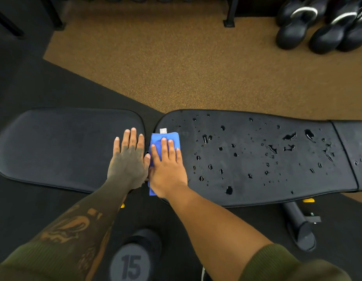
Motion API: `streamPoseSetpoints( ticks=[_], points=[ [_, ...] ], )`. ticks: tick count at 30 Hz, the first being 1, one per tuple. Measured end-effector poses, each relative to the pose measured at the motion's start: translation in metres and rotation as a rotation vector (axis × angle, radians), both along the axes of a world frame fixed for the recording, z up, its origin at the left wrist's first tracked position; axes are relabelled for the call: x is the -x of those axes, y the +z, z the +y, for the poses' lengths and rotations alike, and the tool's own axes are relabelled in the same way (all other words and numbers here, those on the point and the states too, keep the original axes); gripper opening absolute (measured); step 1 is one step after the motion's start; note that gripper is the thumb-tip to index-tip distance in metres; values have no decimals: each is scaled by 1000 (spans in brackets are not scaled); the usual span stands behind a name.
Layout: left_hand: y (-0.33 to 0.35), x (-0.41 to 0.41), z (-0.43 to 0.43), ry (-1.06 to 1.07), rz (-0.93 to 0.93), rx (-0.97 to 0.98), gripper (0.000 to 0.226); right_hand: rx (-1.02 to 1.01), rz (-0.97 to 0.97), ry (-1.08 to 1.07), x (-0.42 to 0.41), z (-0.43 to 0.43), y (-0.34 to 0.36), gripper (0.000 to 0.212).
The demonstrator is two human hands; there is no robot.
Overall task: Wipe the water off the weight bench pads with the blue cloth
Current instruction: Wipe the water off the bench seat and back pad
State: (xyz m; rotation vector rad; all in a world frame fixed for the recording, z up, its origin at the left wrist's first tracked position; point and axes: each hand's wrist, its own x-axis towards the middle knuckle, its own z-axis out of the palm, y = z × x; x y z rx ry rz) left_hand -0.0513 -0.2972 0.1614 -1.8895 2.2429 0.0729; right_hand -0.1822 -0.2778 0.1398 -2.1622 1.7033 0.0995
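Blue cloth (pixel 156 140) pressed under my flat right hand (pixel 168 167) at left edge of long pad (pixel 257 179), ready to sweep its droplets (pixel 228 189); my left hand (pixel 128 159), flat and empty, steadies the short pad (pixel 54 149).

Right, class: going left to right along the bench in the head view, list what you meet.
Dry black padded seat pad → flat left hand → folded blue cloth → long black back pad spotted with water.

Olive-green ribbed left sleeve (pixel 34 260) and right sleeve (pixel 287 264), cuffs near the elbows; dense dark tattoo work (pixel 74 226) covers the left forearm and the back of the left hand (pixel 128 159).
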Motion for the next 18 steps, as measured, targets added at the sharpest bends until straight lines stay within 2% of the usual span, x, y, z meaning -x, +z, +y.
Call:
streamPoseSetpoints(
  ticks=[3,10,14,18],
  points=[
    [1,1,1,1,-6,1,67,14,2,54,1,13,-3,68],
    [-1,-1,2,12,-6,18,69,17,-11,3,43,18,-4,65],
    [-3,0,3,18,-28,11,69,-15,27,-82,33,-8,-2,66],
    [-5,2,3,21,-48,10,70,9,27,-32,25,-2,-2,66]
  ],
)
